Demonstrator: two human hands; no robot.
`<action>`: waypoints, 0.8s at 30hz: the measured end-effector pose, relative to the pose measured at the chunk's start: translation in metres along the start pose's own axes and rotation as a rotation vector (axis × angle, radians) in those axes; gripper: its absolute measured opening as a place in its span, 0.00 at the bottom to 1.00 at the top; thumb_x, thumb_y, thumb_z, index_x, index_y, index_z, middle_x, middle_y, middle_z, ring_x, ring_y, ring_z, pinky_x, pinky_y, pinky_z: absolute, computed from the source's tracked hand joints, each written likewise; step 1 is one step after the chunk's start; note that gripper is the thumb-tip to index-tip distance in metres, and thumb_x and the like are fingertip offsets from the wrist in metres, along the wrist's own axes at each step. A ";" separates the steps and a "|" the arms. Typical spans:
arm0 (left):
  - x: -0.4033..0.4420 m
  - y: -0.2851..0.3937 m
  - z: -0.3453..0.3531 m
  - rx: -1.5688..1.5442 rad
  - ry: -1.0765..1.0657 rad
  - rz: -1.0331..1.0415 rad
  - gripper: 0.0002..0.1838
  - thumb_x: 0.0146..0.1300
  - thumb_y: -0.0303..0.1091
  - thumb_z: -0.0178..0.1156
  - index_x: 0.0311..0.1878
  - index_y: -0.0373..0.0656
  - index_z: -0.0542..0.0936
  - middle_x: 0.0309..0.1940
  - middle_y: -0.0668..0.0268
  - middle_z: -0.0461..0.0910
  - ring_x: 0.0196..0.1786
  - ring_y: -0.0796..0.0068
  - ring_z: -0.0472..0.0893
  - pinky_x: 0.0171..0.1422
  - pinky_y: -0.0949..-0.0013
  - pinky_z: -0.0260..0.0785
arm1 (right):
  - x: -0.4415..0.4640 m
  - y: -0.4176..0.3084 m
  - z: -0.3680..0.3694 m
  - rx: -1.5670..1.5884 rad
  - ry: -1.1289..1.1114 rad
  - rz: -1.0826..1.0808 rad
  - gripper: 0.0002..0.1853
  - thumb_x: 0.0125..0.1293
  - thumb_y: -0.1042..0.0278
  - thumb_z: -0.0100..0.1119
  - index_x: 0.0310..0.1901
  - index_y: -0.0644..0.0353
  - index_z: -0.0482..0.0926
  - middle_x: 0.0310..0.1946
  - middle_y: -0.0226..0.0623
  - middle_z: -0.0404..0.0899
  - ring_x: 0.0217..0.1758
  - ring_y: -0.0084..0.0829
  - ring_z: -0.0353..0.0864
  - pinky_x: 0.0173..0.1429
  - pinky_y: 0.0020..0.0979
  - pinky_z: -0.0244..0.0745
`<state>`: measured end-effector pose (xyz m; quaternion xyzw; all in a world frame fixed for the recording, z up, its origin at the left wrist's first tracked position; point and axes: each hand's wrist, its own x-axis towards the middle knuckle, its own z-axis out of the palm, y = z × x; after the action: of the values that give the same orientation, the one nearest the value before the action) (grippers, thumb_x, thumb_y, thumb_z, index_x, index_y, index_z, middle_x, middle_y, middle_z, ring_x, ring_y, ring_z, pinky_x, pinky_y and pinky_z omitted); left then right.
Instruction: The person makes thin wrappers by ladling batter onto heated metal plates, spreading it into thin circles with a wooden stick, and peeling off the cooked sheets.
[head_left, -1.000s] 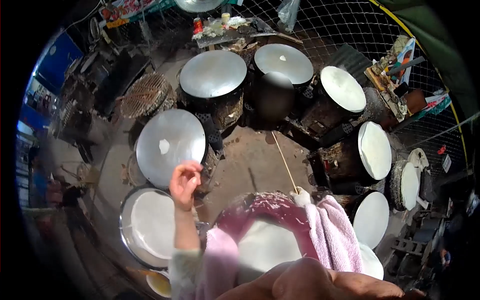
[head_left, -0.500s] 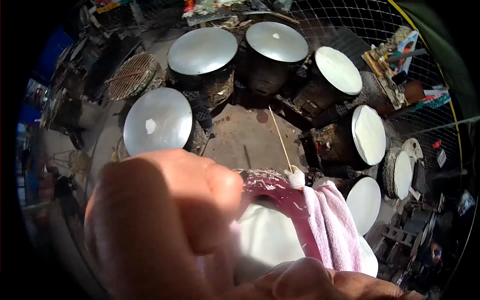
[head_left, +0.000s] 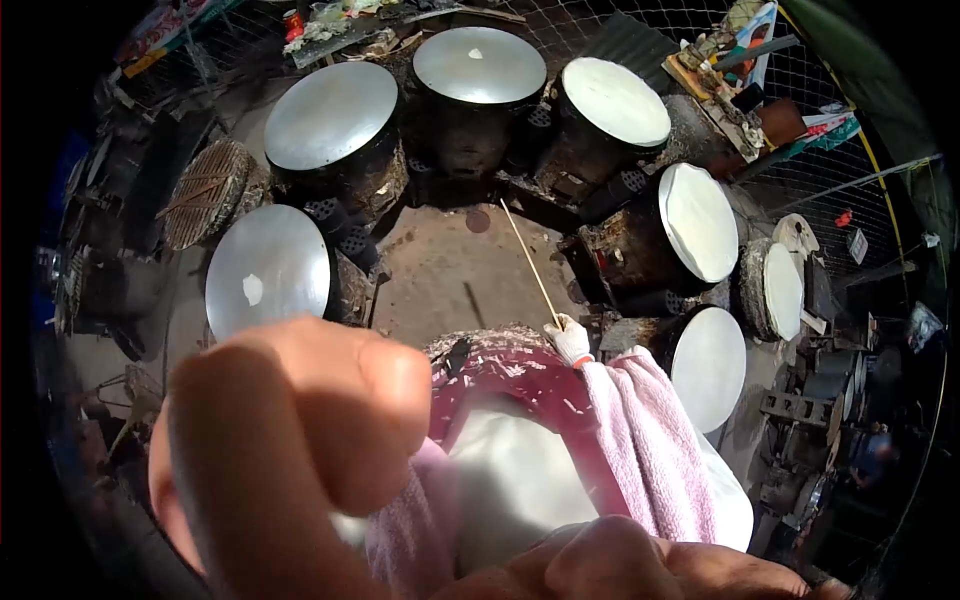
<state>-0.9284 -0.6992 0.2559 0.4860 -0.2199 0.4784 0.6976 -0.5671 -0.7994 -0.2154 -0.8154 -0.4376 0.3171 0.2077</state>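
Two hands are well apart. The left hand (head_left: 290,430) is big and close, with its fingers bent in; I cannot tell if they pinch something. It hides part of the near left side.

One white lap cloth (head_left: 510,480) is in the middle. One pink towel (head_left: 655,430) hangs over the right arm. Past the lap cloth is one dark pink cloth (head_left: 515,385) with white bits on it.

The right hand (head_left: 568,340), in one white glove, is closed on one thin stick (head_left: 530,262). The stick slants up and a bit left, out over the floor (head_left: 440,275). Its far tip is near one dark round spot (head_left: 478,220).

The floor has open room in the middle, and the stick has space on both sides. Dark drums stand around this space, so their edges shut it in on the left, far and right sides.

Six round tops sit on the drums. Three are shiny gray (head_left: 330,115), and two of those have one small white bit each. Three are white (head_left: 615,100). One more white round (head_left: 783,290) is out past them on the right. One round slatted rack (head_left: 205,193) is on the left.

Farthest off, one red can (head_left: 293,25) is by a messy bench (head_left: 345,50).
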 end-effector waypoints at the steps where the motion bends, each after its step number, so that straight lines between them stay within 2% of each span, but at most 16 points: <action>1: -0.001 0.000 -0.005 -0.029 -0.041 0.014 0.08 0.48 0.21 0.67 0.28 0.48 0.87 0.34 0.75 0.77 0.22 0.83 0.66 0.28 0.73 0.47 | 0.000 0.000 0.004 0.006 0.004 0.003 0.23 0.59 0.57 0.64 0.51 0.64 0.79 0.43 0.49 0.83 0.47 0.42 0.84 0.53 0.35 0.75; 4: 0.012 -0.010 -0.019 -0.192 -0.224 0.115 0.05 0.52 0.20 0.64 0.29 0.42 0.86 0.31 0.73 0.78 0.19 0.84 0.66 0.23 0.75 0.47 | 0.002 0.009 0.003 0.017 -0.011 0.029 0.24 0.58 0.58 0.64 0.53 0.64 0.78 0.46 0.51 0.82 0.51 0.45 0.82 0.55 0.37 0.75; 6: 0.017 -0.012 -0.024 -0.280 -0.305 0.162 0.05 0.55 0.19 0.62 0.29 0.39 0.86 0.30 0.71 0.79 0.17 0.84 0.66 0.20 0.77 0.47 | 0.000 0.014 0.005 -0.022 0.062 -0.024 0.22 0.60 0.57 0.64 0.49 0.65 0.79 0.41 0.47 0.83 0.44 0.37 0.84 0.51 0.33 0.75; 9: 0.011 -0.006 -0.023 -0.360 -0.278 0.154 0.06 0.57 0.18 0.60 0.28 0.36 0.85 0.29 0.68 0.80 0.15 0.83 0.68 0.17 0.78 0.47 | 0.000 0.015 0.006 0.012 0.020 0.044 0.22 0.59 0.58 0.65 0.50 0.65 0.79 0.42 0.46 0.84 0.45 0.34 0.84 0.51 0.32 0.75; 12: 0.006 -0.007 -0.025 -0.382 -0.291 0.166 0.05 0.58 0.19 0.60 0.30 0.37 0.84 0.30 0.68 0.81 0.19 0.80 0.70 0.21 0.76 0.52 | 0.003 0.024 0.007 -0.015 0.050 0.023 0.23 0.59 0.58 0.67 0.51 0.65 0.79 0.42 0.45 0.84 0.44 0.33 0.83 0.52 0.31 0.75; 21: -0.023 0.014 -0.033 -0.311 -0.312 0.135 0.04 0.61 0.20 0.60 0.36 0.38 0.82 0.33 0.68 0.82 0.30 0.72 0.79 0.34 0.71 0.66 | -0.011 -0.009 -0.006 -0.018 0.026 0.038 0.20 0.60 0.57 0.65 0.49 0.61 0.80 0.40 0.46 0.84 0.43 0.39 0.84 0.49 0.34 0.75; 24: -0.024 0.009 -0.022 -0.232 -0.241 0.179 0.07 0.60 0.19 0.59 0.37 0.42 0.82 0.35 0.72 0.83 0.30 0.75 0.80 0.40 0.69 0.67 | -0.012 -0.007 -0.003 0.007 0.020 0.021 0.21 0.60 0.56 0.64 0.50 0.61 0.80 0.40 0.46 0.84 0.44 0.40 0.84 0.50 0.35 0.75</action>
<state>-0.9502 -0.6900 0.2319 0.4346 -0.3979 0.4483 0.6722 -0.5737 -0.8058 -0.2050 -0.8223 -0.4256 0.3126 0.2119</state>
